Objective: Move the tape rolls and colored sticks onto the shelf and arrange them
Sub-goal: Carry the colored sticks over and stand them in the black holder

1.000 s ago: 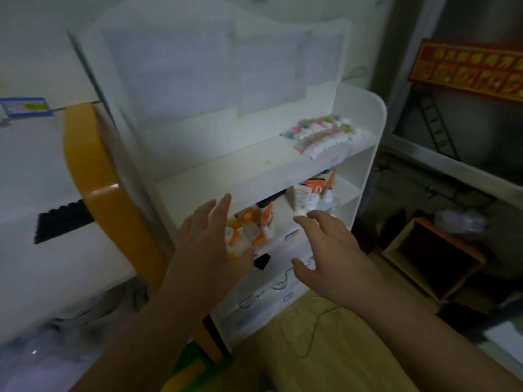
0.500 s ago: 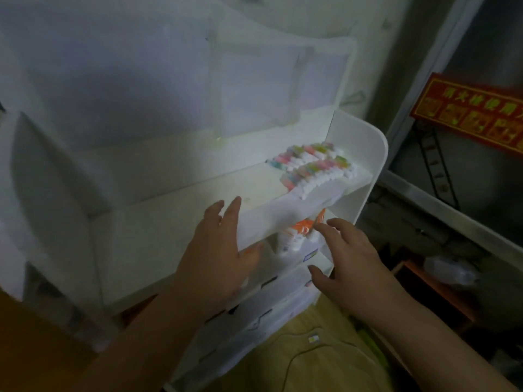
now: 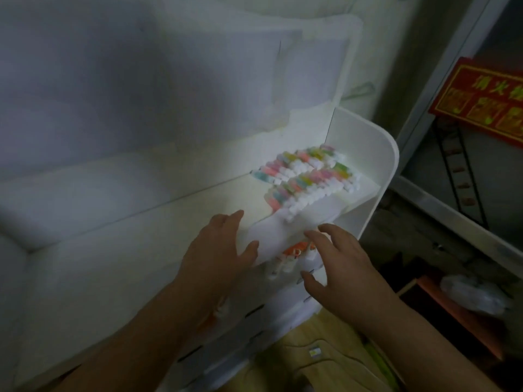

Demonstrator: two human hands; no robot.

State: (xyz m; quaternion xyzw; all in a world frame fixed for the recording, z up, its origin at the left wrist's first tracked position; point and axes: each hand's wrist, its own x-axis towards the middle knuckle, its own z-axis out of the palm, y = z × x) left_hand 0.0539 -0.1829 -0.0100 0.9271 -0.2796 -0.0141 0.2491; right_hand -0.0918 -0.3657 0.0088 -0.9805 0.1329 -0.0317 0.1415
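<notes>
Two rows of pastel colored sticks (image 3: 305,178) with white caps lie on the right end of the white shelf (image 3: 158,222), against its rounded side panel. My left hand (image 3: 218,250) reaches over the shelf's front lip, fingers straight, thumb against the lip, holding nothing. A little lower to the right, my right hand (image 3: 339,264) hovers with spread fingers near the lip, empty too. No tape rolls are visible.
Orange-and-white packages (image 3: 295,250) sit on the level below, partly hidden by my hands. Shelf drawers (image 3: 254,335) are beneath. A red sign (image 3: 481,97) hangs at right, with a dark box and a plastic bag (image 3: 475,295) on the floor.
The view has moved closer to the shelf and turned left. Both hands have risen from the lower level toward the upper shelf's front lip.
</notes>
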